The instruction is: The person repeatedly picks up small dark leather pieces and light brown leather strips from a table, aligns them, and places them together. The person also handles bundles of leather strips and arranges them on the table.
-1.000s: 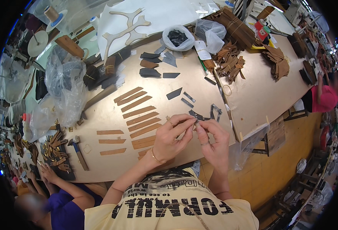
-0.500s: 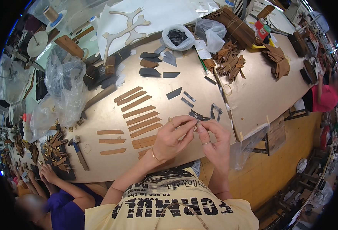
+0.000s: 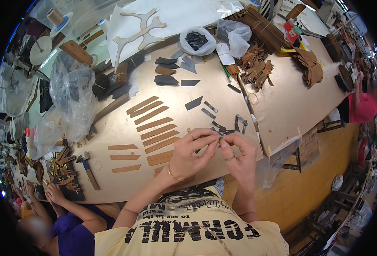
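My left hand (image 3: 192, 154) and my right hand (image 3: 241, 157) meet fingertip to fingertip above the near part of the table. Both are closed in a pinch around something small and greyish, mostly hidden by the fingers; its kind cannot be made out. Just beyond the fingertips lie short dark strips, among them a bent dark strip (image 3: 241, 123) and a small dark strip (image 3: 211, 106). A dark slanted piece (image 3: 193, 103) rests farther off. To the left of my left hand, several tan strips with slanted ends (image 3: 156, 132) are laid out in rows.
A hammer (image 3: 88, 171) lies at the left beside a heap of brown strips (image 3: 66, 168). At the back stand a plastic bag of black scraps (image 3: 197, 41) and brown leather pieces (image 3: 256, 68). A table seam (image 3: 253, 117) runs at right. A co-worker in purple (image 3: 79, 222) sits at left.
My fingertips have shifted slightly in their pinch; both hands stay in nearly the same place. The pieces on the table lie as before.
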The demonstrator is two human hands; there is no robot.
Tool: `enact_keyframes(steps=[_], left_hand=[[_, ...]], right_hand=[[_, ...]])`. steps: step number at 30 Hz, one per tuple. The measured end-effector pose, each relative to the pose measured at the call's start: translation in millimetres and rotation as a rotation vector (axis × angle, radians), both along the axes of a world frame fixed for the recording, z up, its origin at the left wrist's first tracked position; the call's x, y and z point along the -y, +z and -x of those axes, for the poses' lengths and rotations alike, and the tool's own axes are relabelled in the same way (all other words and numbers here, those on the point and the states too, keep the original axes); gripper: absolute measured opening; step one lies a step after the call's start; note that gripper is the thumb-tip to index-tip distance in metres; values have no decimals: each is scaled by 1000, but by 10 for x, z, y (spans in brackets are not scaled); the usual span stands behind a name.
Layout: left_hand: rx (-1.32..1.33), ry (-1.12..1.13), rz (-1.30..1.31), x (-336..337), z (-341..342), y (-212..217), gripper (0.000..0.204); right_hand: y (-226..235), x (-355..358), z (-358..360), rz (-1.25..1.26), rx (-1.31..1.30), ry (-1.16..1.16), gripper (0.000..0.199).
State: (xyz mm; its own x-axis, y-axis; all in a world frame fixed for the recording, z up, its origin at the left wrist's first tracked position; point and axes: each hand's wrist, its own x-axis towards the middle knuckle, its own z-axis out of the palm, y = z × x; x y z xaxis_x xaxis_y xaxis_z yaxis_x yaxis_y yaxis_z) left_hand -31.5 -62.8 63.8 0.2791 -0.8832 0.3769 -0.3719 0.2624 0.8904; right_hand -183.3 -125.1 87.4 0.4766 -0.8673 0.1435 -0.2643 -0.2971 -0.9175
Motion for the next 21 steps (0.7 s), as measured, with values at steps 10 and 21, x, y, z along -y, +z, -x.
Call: enact_keyframes(steps=[10,21], left_hand=[[27,6,-5,26,-62,29,20],[34,22,-16,13,-2,22,21]], right_hand=[[10,-45,-34,-23,-12,2,11],[-22,-22,-21,59,-25,6,9]])
